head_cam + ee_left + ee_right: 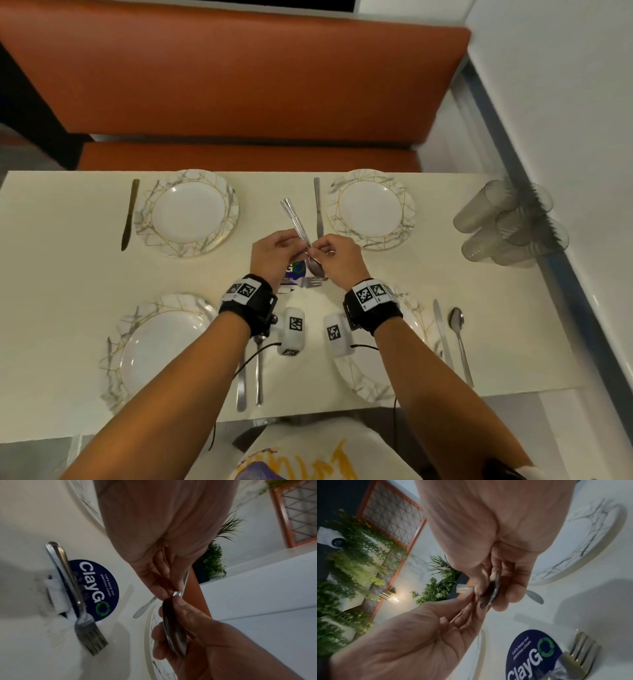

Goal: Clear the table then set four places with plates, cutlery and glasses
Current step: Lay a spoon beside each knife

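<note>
Over the middle of the table both hands hold a steel spoon [298, 224], its handle pointing up and away. My left hand [301, 248] pinches the neck [178, 593]. My right hand [313, 253] grips the bowl [175, 635], which also shows edge-on in the right wrist view [494, 588]. Below the hands a fork [310, 282] lies on a blue round sticker [102, 588]. Four marble-pattern plates are out: far left [186, 212], far right [371, 209], near left [154, 346], and near right [416, 308], partly under my right wrist.
Knives lie beside the far-left plate [130, 214] and the far-right plate [318, 209]. A knife [442, 332] and spoon [460, 342] lie right of the near-right plate; another knife [241, 387] and spoon [259, 373] lie under my left forearm. Clear glasses [510, 226] are piled at the table's right edge. An orange bench [239, 85] runs behind.
</note>
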Demonstrator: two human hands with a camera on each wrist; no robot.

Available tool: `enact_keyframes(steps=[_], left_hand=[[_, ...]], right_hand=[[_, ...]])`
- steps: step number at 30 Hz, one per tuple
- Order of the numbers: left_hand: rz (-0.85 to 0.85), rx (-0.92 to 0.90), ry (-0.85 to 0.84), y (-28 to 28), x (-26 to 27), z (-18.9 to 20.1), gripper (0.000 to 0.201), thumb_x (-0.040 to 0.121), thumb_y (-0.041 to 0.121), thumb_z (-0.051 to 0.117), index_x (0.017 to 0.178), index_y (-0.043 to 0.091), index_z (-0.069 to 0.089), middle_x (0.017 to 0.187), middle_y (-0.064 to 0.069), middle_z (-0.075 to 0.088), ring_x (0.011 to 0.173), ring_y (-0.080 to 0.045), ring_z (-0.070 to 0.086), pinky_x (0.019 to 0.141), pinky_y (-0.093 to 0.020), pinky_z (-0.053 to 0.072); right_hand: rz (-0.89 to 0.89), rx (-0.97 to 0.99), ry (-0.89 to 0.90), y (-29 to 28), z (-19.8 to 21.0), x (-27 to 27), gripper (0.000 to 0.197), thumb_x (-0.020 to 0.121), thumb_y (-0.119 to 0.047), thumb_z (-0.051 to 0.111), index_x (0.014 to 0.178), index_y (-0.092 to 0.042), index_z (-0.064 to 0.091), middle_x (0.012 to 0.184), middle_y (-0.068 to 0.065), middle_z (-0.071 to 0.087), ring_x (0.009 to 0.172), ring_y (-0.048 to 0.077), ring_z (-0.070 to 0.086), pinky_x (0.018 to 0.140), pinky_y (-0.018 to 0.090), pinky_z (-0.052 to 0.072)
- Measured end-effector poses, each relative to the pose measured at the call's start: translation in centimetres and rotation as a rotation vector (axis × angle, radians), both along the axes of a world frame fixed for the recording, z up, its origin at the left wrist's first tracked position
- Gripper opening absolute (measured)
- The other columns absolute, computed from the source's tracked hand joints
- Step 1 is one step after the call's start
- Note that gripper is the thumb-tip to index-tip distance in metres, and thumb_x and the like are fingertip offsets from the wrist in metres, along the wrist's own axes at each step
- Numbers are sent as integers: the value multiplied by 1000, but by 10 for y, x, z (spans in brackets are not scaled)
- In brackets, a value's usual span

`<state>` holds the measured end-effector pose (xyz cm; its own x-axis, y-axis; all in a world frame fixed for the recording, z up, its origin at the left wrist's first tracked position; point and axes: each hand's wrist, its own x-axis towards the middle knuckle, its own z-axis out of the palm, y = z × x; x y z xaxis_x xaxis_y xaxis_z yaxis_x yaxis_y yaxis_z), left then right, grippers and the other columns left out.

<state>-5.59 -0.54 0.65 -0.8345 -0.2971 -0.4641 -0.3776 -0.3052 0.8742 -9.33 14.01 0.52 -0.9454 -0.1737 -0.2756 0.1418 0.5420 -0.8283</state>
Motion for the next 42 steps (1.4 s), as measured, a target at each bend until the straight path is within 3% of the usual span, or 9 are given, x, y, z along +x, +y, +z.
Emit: enact_keyframes(steps=[2,5,8,14,18,23,29,33,42], left_hand=[[0,0,-20,2,-22,-5,22,91,-6,70,113,-4,72,99,-24,77,84,-26,75,84,-33,63],[-23,-69,-44,0,-57,-15,20,94,-5,67,110,2,76,96,-20,76,81,-22,72,82,-29,63],[-26,-164,-111,-7,-92,-34,19,93,-2,70,98,13,79,93,-14,77,79,-21,67,82,-30,62],[-123,-424,-283,-17,-146,-78,10,88,8,78,94,15,82,87,-9,80,76,-24,72,87,-42,63],[-168,-540,-344,-15,-158,-88,12,85,10,79,79,21,79,81,-7,79,83,-27,76,88,-37,63],[-169,-591,-372,-15,-170,-89,24,85,6,81,68,22,76,79,-2,79,82,-20,77,86,-35,64],[-141,-604,-394,-18,-174,-89,22,83,7,84,68,20,76,78,-4,78,77,-21,77,83,-34,64],[-134,-600,-393,-15,-174,-90,15,81,8,86,72,17,78,79,-5,79,76,-20,77,83,-33,64],[-119,-598,-408,-13,-173,-89,8,80,13,88,83,13,81,83,-7,79,79,-22,78,85,-34,64]], right_hand=[[-24,2,7,7,-6,-15,5,88,-19,76,88,-15,74,87,-2,72,79,12,67,68,15,52],[-144,-44,-86,23,-18,-35,8,91,-15,73,94,-8,72,90,2,68,67,15,69,55,25,59],[-184,30,-34,46,-32,-51,10,89,-19,73,94,-10,73,85,-4,70,72,1,63,66,10,49],[-133,54,-146,86,-58,-64,10,91,-33,69,88,-23,70,79,-4,75,73,15,70,76,29,56],[-142,1,-134,103,-55,-58,11,95,-18,67,87,-11,68,69,3,73,53,12,63,60,23,53],[-151,28,-145,109,-65,-61,10,93,-22,68,84,-17,69,71,-3,73,60,9,66,69,25,57],[-149,3,-105,105,-56,-68,8,94,-14,68,88,-9,69,70,-8,69,58,-5,61,61,6,46],[-145,35,-100,103,-60,-69,4,92,-19,70,89,-16,71,79,-10,71,73,-6,63,68,7,46],[-142,48,-92,108,-62,-66,5,92,-20,70,91,-16,71,79,-11,71,74,-4,65,70,9,47]])
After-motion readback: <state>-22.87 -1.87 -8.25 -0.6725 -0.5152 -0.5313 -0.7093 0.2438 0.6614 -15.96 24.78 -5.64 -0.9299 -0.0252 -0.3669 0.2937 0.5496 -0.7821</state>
